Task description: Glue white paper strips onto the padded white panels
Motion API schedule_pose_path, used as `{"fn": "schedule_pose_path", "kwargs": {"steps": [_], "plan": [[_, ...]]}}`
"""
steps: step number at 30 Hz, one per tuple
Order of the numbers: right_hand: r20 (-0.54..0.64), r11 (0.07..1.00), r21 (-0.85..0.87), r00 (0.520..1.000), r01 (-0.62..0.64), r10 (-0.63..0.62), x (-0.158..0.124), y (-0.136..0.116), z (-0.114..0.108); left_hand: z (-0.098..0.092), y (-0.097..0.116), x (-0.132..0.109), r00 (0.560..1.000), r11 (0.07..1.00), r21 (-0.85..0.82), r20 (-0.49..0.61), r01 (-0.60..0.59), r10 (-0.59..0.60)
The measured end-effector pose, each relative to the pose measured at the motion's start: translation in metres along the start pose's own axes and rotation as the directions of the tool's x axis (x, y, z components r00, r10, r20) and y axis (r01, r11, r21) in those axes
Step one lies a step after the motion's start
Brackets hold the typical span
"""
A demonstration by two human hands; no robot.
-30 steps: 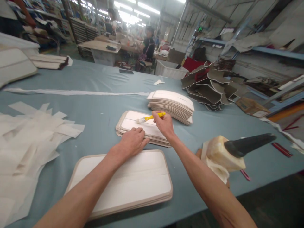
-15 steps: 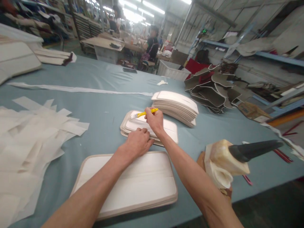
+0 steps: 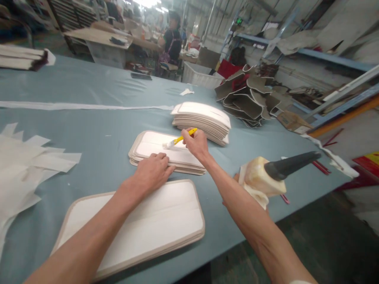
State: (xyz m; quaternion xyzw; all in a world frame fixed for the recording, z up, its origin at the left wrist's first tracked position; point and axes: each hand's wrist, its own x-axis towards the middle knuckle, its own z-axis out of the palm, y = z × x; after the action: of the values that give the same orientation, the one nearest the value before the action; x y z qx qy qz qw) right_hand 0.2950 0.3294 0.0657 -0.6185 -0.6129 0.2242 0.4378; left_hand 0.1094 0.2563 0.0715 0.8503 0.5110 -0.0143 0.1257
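My right hand (image 3: 196, 143) grips a yellow-handled paintbrush (image 3: 181, 138). Its pale bristles touch the white top face of a short stack of rounded panels (image 3: 148, 142) with beige edges. Against the near edge of that stack rests my left hand (image 3: 154, 170), fingers lying over the edge, holding nothing. Below my left forearm lies a larger stack of white, beige-rimmed panels (image 3: 168, 213). Just beyond the brush stands a taller stack of curved panels (image 3: 201, 121).
Cut whitish strips (image 3: 32, 165) lie in a pile at left. To the right, a stained yellowish container (image 3: 254, 173) has a black tapered piece (image 3: 291, 165) sticking out. Grey-brown sheet pieces (image 3: 248, 98) are heaped at the far right. A person (image 3: 171, 41) sits in the background.
The brush has moved from near the panel's left end toward its middle. My left hand remains at the stack's near edge. The whole view has turned right, shifting the table leftward.
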Motion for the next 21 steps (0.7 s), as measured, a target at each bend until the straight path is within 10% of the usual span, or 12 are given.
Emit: {"fn": "schedule_pose_path", "kwargs": {"steps": [11, 21], "plan": [[-0.085, 0.985, -0.16, 0.995, -0.061, 0.048, -0.01, 0.049, -0.102, -0.001, -0.003, 0.005, 1.0, 0.999, 0.036, 0.007, -0.011, 0.011], [-0.132, 0.916, -0.398, 0.991, -0.045, -0.008, -0.019, 0.042, -0.126, 0.001, -0.003, 0.004, 1.0, 0.999, 0.043, -0.001, -0.006, 0.006]]}}
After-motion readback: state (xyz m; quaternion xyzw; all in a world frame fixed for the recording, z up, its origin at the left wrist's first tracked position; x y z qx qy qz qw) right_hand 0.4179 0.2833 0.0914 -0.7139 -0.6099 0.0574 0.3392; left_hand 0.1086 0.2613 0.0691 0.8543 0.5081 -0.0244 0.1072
